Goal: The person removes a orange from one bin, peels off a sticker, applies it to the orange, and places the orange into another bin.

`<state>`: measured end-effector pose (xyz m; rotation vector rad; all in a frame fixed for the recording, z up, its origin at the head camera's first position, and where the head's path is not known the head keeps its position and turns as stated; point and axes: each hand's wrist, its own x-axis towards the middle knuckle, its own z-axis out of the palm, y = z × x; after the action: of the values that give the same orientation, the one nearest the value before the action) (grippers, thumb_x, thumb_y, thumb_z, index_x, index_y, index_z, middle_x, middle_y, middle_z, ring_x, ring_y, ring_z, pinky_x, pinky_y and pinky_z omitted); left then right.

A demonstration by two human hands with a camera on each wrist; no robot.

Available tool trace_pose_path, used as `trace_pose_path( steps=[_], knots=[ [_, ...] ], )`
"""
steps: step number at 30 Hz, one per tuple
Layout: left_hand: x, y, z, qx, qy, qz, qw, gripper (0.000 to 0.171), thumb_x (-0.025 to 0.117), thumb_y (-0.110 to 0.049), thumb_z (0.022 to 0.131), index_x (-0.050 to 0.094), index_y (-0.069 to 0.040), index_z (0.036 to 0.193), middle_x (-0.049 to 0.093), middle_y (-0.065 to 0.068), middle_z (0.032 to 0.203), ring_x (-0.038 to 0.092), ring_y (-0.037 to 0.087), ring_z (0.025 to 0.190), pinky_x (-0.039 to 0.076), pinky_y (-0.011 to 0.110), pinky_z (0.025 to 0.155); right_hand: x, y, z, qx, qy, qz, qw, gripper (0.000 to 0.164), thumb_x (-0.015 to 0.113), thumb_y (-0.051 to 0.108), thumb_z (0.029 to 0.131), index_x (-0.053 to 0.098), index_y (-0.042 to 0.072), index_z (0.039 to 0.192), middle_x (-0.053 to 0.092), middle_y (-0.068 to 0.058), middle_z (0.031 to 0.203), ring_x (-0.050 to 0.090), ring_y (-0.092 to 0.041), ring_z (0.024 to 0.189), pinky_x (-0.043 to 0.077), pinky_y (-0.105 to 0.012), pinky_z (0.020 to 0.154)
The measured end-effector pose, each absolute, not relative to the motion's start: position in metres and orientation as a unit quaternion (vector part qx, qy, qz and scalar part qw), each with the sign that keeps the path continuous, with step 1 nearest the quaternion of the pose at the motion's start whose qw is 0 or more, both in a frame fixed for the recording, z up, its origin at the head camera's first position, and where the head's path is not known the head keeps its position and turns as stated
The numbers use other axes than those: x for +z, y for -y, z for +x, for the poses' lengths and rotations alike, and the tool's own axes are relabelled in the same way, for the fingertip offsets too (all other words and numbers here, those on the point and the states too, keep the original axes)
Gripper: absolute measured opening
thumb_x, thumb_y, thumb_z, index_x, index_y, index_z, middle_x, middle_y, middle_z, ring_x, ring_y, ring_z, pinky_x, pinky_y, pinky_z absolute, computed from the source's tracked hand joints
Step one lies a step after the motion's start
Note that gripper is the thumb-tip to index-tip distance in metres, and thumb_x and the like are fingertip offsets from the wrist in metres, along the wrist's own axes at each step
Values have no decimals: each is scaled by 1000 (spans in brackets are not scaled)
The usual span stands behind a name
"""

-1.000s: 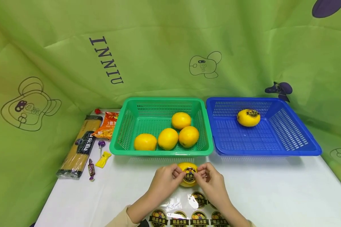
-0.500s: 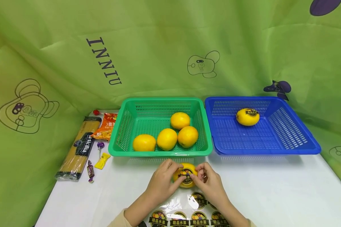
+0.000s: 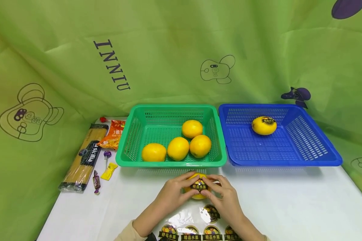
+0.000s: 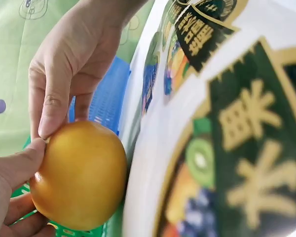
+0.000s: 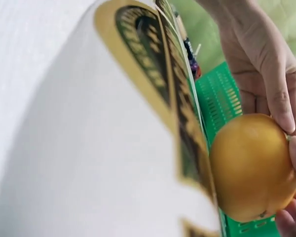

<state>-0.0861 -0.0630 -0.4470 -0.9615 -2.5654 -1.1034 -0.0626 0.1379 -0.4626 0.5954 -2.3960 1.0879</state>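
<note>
A yellow lemon (image 3: 198, 196) sits on the table just in front of the green basket, with a round black-and-gold fruit sticker (image 3: 199, 186) on its upper side. My left hand (image 3: 172, 194) holds the lemon's left side, thumb at the sticker's lower edge and fingers over the top. From the other side my right hand (image 3: 227, 197) grips it the same way, its thumb and forefinger at the sticker's right edge. Both wrist views show the lemon (image 4: 84, 173) between the two hands, thumbs and fingertips meeting close together; the sticker is hidden there.
A clear sheet (image 3: 181, 217) of similar stickers lies below the hands. Several lemons are in the green basket (image 3: 172, 164); one stickered lemon (image 3: 263, 126) is in the blue basket (image 3: 283, 162). At left lie packaged spaghetti (image 3: 84, 157), an orange snack bag (image 3: 113, 134) and sweets.
The sticker, earlier pinched at its edges by both hands over the lemon, now lies flatter on it. The fingers have spread further round the fruit, thumbs moving to the lower edge.
</note>
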Motion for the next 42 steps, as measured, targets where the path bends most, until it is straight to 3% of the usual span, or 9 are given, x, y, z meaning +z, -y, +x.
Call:
trace_pose_path(
  steps=[7,11,16,20,24,31,42],
  knots=[
    [-450,63,-88,-441,848,-289,45,44,74,-32,79,67,-13,118,59,11,130,59,28,117,50,39,97,-461,-141,-63,455,868,144,135,39,80,15,69,72,10,107,64,-10,117,60,-16,95,56,-21,70],
    [-455,64,-88,-485,837,-254,12,45,75,-34,77,68,-16,117,58,8,131,57,27,119,46,41,101,-461,-144,-64,494,859,113,72,39,78,18,73,70,13,111,61,-9,124,58,-21,108,56,-28,82],
    [-460,64,-90,-502,828,-249,2,47,75,-37,75,68,-16,117,58,8,130,57,25,119,46,41,102,-464,-146,-64,523,843,116,43,44,79,20,75,68,17,117,56,-4,132,49,-27,125,47,-43,99],
    [-461,65,-90,-503,827,-252,9,47,75,-36,75,68,-16,117,59,9,129,58,26,118,47,41,101,-467,-147,-63,524,839,147,21,57,79,23,76,59,23,128,51,0,136,47,-21,126,46,-33,102],
    [-459,65,-89,-503,825,-256,16,47,76,-33,75,68,-14,117,59,11,129,57,27,120,46,42,101,-467,-145,-65,514,842,165,2,66,78,29,77,49,25,136,49,3,138,48,-18,126,46,-32,102],
    [-455,64,-87,-496,826,-266,29,48,78,-29,74,67,-11,118,60,12,129,56,27,120,47,41,101,-464,-145,-67,523,836,166,-14,68,78,27,78,47,20,138,48,1,138,50,-21,123,50,-29,97],
    [-451,64,-86,-473,838,-268,35,54,80,-26,73,64,-9,122,61,12,128,56,26,121,47,42,101,-464,-147,-67,522,837,164,-15,68,78,29,78,47,23,138,49,1,138,50,-17,122,52,-29,94]
  ],
)
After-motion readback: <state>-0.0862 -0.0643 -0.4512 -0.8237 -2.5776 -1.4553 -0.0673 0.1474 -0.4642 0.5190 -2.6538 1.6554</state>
